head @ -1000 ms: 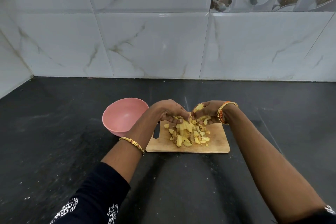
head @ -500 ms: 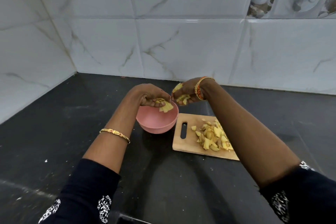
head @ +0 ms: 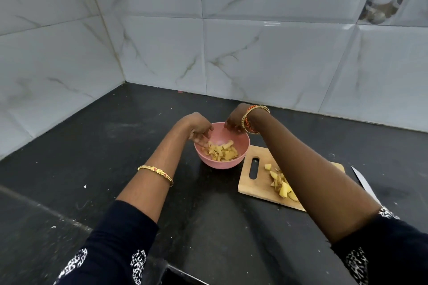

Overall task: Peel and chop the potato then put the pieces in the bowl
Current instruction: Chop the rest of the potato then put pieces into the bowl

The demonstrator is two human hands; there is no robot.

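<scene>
A pink bowl [head: 240, 140] sits on the black counter and holds a heap of yellow potato pieces [head: 221, 152]. My left hand [head: 199, 129] hangs over the bowl's left rim with its fingers loose and pointing down, holding nothing. My right hand [head: 235, 120] hovers over the bowl's far rim, fingers loosely spread downward and empty. More potato pieces [head: 281, 184] lie on the wooden cutting board [head: 254, 186] to the right of the bowl, partly hidden by my right forearm.
A knife [head: 364, 183] lies on the counter just right of the board. The black counter [head: 115, 146] meets white marble-look wall tiles at the back and left, forming a corner behind the bowl. The counter's front edge runs near my sleeves.
Both hands carried potato pieces from the board to the bowl and dropped them in. The bowl now holds a heap, and the pile on the board is smaller.
</scene>
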